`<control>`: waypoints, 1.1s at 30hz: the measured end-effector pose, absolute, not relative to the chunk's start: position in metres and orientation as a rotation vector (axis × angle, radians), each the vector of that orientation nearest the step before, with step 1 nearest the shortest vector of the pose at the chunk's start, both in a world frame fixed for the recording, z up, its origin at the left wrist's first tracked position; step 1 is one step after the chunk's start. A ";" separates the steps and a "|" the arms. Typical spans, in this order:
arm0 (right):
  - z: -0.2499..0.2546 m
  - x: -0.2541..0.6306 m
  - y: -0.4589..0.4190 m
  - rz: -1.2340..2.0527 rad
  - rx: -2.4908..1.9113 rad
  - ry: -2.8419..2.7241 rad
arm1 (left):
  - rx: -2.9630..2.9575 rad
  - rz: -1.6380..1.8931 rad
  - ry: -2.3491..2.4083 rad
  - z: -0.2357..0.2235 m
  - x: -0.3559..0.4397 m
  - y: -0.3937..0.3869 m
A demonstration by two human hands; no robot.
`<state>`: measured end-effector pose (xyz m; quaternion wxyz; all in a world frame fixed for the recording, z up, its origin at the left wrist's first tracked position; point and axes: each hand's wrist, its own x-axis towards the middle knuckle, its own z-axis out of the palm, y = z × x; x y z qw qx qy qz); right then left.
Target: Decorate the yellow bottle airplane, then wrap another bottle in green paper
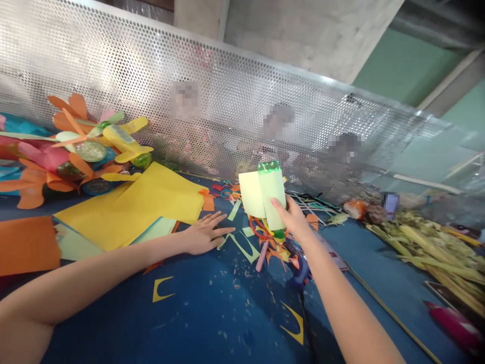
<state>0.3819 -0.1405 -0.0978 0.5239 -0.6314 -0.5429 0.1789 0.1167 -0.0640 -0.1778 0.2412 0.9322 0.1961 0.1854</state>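
My right hand (290,215) is closed around a green plastic bottle (269,166) with a sheet of pale green paper (273,199) around it. One flap of the paper stands out to the left, and green plastic shows above and below it. My left hand (204,233) rests with fingers spread on the blue tabletop (189,323), holding nothing. Beside its fingertips lie pale green paper offcuts (244,247). Under the bottle are orange scraps (278,258), a pink stick-like piece (262,256) and a blue tool, perhaps a glue gun (301,270).
Yellow sheets (151,202) and an orange sheet (28,245) lie at the left. Behind them are piled paper-petalled bottles (71,151). A perforated metal panel (227,101) borders the back. Dried husks (435,253) and a magenta object (452,323) are at the right.
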 end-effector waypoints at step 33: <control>-0.089 0.347 -0.152 1.072 -1.246 -1.099 | 1.279 0.582 0.447 -0.103 0.164 -0.035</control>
